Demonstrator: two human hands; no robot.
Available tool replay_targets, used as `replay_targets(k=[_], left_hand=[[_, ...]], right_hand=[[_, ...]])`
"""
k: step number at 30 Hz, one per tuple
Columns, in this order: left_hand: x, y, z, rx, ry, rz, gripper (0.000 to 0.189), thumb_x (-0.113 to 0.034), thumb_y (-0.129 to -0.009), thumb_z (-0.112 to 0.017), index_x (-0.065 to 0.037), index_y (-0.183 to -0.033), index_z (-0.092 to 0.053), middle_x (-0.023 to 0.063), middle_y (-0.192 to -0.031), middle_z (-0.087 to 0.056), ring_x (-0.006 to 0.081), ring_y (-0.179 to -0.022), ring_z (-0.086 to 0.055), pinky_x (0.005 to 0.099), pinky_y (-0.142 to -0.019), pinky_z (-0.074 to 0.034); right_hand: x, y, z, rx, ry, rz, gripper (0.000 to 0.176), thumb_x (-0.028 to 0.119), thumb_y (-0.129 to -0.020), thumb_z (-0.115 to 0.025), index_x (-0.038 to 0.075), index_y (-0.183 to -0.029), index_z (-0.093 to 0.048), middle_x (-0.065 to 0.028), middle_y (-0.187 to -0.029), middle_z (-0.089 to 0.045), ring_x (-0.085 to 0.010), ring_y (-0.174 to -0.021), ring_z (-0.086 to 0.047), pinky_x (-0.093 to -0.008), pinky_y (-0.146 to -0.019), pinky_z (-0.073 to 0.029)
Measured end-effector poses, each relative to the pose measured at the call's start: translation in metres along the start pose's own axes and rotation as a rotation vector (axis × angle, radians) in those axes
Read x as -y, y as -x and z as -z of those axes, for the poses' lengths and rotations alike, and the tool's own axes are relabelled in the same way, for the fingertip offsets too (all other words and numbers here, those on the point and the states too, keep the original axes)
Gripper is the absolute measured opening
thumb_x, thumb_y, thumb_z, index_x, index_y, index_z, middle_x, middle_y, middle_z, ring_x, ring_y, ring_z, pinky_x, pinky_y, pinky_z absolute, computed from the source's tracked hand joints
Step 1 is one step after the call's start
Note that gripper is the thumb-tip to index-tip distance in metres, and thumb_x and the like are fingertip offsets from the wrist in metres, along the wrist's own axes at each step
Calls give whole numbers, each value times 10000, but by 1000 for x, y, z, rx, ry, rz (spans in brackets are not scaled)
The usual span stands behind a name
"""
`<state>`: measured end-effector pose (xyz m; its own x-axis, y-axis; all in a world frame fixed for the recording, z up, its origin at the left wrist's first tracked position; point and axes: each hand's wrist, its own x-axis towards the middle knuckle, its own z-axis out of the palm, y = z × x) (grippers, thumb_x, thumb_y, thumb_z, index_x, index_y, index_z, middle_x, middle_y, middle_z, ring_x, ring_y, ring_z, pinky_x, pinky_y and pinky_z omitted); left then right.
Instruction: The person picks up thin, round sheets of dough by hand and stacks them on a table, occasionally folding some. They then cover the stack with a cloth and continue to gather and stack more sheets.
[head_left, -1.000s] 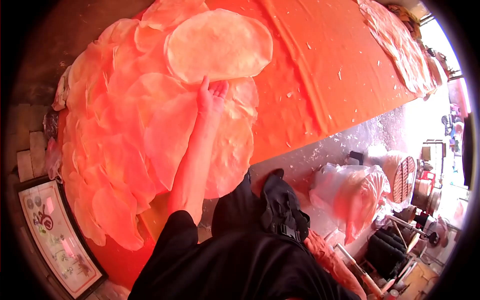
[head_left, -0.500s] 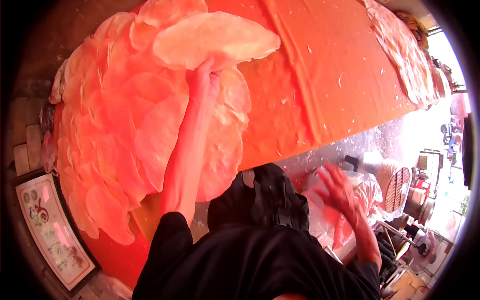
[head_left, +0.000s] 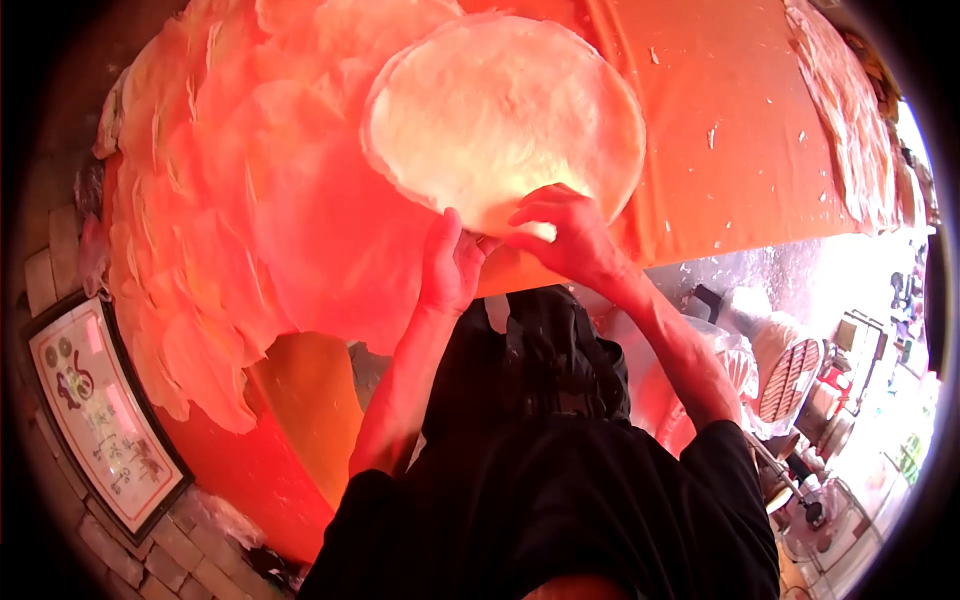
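Note:
A large, thin round flatbread (head_left: pixel 500 110), pale and slightly uneven, is spread out in front of me. My left hand (head_left: pixel 452 265) is at its near edge, thumb up and fingers closed on the rim. Close beside it, my right hand (head_left: pixel 575 235) pinches the same edge with bent fingers. A small bright white patch shows between the right thumb and fingers. Left of this flatbread, many similar thin rounds lie overlapped in a wide heap (head_left: pixel 230 200), and the held one partly overlaps that heap.
An orange-red cloth (head_left: pixel 720 130) covers the table, with small crumbs scattered on it. More flatbreads (head_left: pixel 845 120) lie at the far right. A framed picture (head_left: pixel 105 420) leans at lower left by bricks. Plastic bags (head_left: pixel 705 360) and a shoe-sole shape (head_left: pixel 785 370) are at right.
The flatbread, earlier lifted and folded over in my left hand, now lies opened toward me. My right hand has come up from the right side to its near edge.

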<state>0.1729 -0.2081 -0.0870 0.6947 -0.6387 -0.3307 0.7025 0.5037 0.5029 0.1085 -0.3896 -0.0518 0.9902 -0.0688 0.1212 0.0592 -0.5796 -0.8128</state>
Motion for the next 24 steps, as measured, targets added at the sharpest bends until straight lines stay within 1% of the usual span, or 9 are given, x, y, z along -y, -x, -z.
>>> replay_targets(k=[2,3,6,7,10,11,14,20,24], left_hand=[[0,0,-4,-20,-46,-3,436,-311,-1001,-514,-12,-1316,-468,126,-1279,-579,247,-1150,-581,415,-975,-488],[2,-1,-5,-49,-70,-15,373,-271,-1003,-518,-13,-1271,-502,125,-1254,-592,243,-1116,-603,412,-963,-500],[6,-8,0,-121,-148,-55,314,-228,-998,-533,-10,-1223,-521,113,-1194,-606,230,-1082,-618,397,-942,-518],[7,-8,5,-136,-147,-51,326,-243,-995,-541,-12,-1225,-519,110,-1185,-606,230,-1094,-607,394,-941,-514],[9,-11,12,-196,-81,-15,332,-265,-993,-547,-17,-1213,-521,106,-1162,-610,228,-1083,-604,390,-929,-514],[9,-12,12,-214,-47,1,329,-268,-993,-546,-19,-1207,-522,106,-1155,-611,228,-1071,-608,390,-924,-516],[2,-9,5,-178,127,43,288,-223,-976,-576,-24,-1177,-518,88,-1106,-615,217,-1057,-614,389,-905,-533],[7,-12,4,-210,-71,-52,242,-162,-952,-603,-37,-1146,-532,89,-1061,-628,215,-971,-647,381,-838,-561],[10,-13,15,-231,-1,-40,160,-64,-917,-587,-18,-1068,-559,89,-975,-645,217,-913,-663,373,-778,-579]], right_hand=[[0,-1,3,-25,-230,-201,177,128,-749,-774,10,-870,-721,-140,-856,-679,-267,-773,-668,-321,-654,-536],[1,-2,6,-50,-356,-298,139,105,-786,-743,0,-876,-726,-119,-812,-696,-177,-713,-659,-282,-632,-516],[3,-8,17,-42,-403,-556,131,79,-798,-715,-9,-895,-723,-107,-794,-708,-138,-726,-652,-272,-631,-505],[5,-9,16,-58,-402,-551,136,105,-861,-679,-20,-909,-701,-13,-727,-646,-62,-668,-569,-239,-571,-452],[1,-4,-8,-127,-306,-453,114,92,-846,-691,-14,-885,-702,-32,-741,-663,-76,-664,-584,-247,-576,-467],[-1,-2,-16,-107,-229,-282,90,74,-829,-701,-9,-864,-705,-55,-750,-677,-97,-667,-608,-254,-582,-482],[1,-1,-17,11,-241,-352,106,85,-806,-737,-8,-852,-713,-55,-734,-681,-91,-697,-618,-246,-601,-484],[-3,-11,3,108,-387,-525,183,155,-789,-757,-21,-781,-710,-27,-679,-656,-41,-652,-540,-263,-571,-465],[-18,-7,-9,-63,-310,-418,211,174,-781,-759,-6,-868,-692,-107,-740,-681,-158,-669,-632,-302,-602,-500]])
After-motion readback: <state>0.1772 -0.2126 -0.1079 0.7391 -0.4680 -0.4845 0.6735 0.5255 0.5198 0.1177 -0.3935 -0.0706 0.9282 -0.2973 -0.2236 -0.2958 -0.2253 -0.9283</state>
